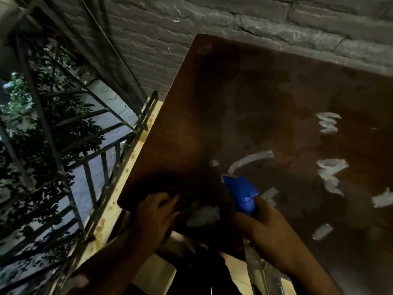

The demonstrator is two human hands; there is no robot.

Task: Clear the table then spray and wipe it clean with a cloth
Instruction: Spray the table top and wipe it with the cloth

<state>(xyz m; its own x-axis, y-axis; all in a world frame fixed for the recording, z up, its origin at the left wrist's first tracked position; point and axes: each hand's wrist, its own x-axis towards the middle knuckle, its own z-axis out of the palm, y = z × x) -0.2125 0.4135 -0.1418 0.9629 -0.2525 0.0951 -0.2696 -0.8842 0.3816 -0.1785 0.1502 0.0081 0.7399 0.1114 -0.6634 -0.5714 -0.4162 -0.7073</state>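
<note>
A dark brown table (265, 99) fills the right of the view, its top wet and shiny with bright reflections. My right hand (268, 235) grips a spray bottle (241, 192) with a blue trigger head and clear body, its nozzle pointing over the tabletop. My left hand (155, 216) rests at the table's near corner, fingers bent over a dark crumpled cloth (187, 205) lying on the surface; the dim light hides whether the fingers grip it.
A grey brick wall (234, 22) runs behind the table. To the left stands a metal railing (89, 167) on a stained pale ledge (119, 201), with foliage beyond. My dark-clothed body is below the table edge.
</note>
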